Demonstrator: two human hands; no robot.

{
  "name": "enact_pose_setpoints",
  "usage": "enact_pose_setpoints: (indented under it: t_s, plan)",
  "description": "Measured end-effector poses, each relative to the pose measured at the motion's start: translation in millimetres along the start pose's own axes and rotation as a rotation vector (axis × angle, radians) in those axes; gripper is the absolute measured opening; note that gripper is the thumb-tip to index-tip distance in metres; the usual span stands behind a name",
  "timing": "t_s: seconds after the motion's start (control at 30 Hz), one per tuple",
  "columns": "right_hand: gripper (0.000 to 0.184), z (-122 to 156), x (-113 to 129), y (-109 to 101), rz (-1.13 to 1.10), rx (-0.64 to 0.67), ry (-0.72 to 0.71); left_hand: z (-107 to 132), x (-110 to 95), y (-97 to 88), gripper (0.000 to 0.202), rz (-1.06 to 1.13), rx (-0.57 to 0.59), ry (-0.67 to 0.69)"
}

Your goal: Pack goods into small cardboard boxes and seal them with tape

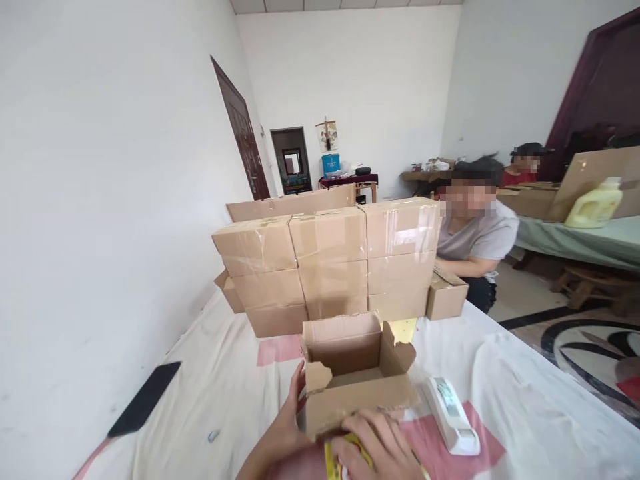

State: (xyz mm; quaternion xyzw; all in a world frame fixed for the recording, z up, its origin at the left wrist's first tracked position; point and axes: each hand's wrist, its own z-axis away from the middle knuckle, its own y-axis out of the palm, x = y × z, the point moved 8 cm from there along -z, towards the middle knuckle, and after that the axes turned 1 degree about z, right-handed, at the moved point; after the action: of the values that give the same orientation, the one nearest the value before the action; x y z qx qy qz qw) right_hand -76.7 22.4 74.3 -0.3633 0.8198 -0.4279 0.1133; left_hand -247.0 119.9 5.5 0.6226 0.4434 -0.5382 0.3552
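Observation:
An open cardboard box (345, 400) stands in front of me on the white cloth, its torn flaps raised and its inside bare. My left hand (287, 423) is against the box's left side, fingers curled along the wall. Just below the box's front wall, my right hand (377, 443) is closed over a yellow item (334, 460) with some red on it, perhaps a packet. Most of that item is hidden under the fingers. To the right of the box lies a white handheld device (453, 417) with a small screen.
Stacked taped cartons (327, 267) form a wall behind the box, with a smaller carton (447, 297) at their right end. A black flat object (145, 400) lies at left. A person (475, 233) sits beyond; another is farther back. A yellow jug (595, 203) stands on a green-covered table.

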Motion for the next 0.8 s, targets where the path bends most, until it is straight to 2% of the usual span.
enact_pose_setpoints:
  t_s: [0.07, 0.17, 0.23, 0.3, 0.47, 0.6, 0.73, 0.77, 0.8]
  plan:
    - [0.039, 3, 7, -16, 0.049, 0.049, -0.036, 6, 3, 2.0, 0.141, -0.011, -0.007, -0.040]
    - [0.067, 3, 16, -18, 0.047, 0.294, 0.012, 14, 6, 1.5, 0.138, -0.076, -0.036, -0.091]
    - [0.071, 3, 16, -13, 0.109, 0.437, 0.070, 16, 5, 0.9, 0.140, -0.100, -0.033, -0.078]
    - [0.069, 2, 15, -9, 0.148, 0.515, 0.085, 15, 4, -0.3, 0.141, -0.134, -0.024, -0.059]
    - [0.062, 1, 9, -8, 0.048, 0.577, 0.065, 13, 2, -2.5, 0.141, -0.148, -0.007, -0.013]
    - [0.081, 16, 12, -6, -0.075, 0.650, 0.040, 13, 3, -0.3, 0.146, -0.158, 0.036, 0.043]
    - [0.113, 37, 23, -4, -0.013, 0.661, -0.063, 14, 4, -0.2, 0.139, -0.154, 0.041, 0.070]
    - [0.112, 42, 28, -3, 0.020, 0.634, -0.118, 14, 4, -0.2, 0.137, -0.149, 0.039, 0.076]
    - [0.103, 46, 33, -3, 0.066, 0.582, -0.178, 14, 4, -0.1, 0.135, -0.143, 0.039, 0.082]
